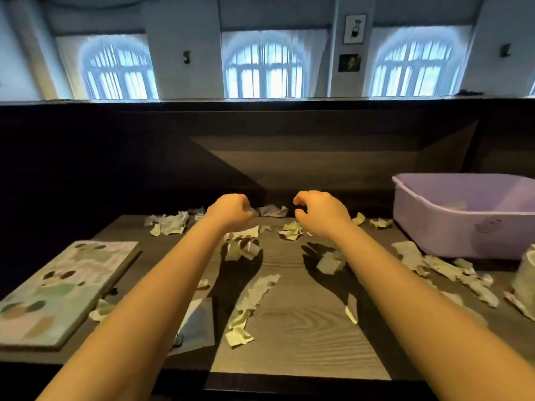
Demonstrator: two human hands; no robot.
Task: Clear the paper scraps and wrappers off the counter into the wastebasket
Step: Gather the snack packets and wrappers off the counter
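Torn and crumpled paper scraps lie scattered over the dark wood counter [304, 328]. A long torn strip [252, 302] lies near the middle, a crumpled wad [170, 222] at the far left, and more scraps [445, 266] trail along the right. A lilac plastic bin [451, 230] stands at the right. My left hand [231, 211] hovers at the far edge, fingers curled over a small scrap [272, 211]; whether it grips anything is unclear. My right hand [321, 212] is beside it, fingers curved and apart, above another scrap [291, 230].
A painted board [58, 287] with pastel blotches lies at the left front. A clear plastic sleeve [197, 322] rests beside it under my left forearm. A dark raised back wall [260, 157] closes the counter's far side. A pale object [525, 276] pokes in at the right edge.
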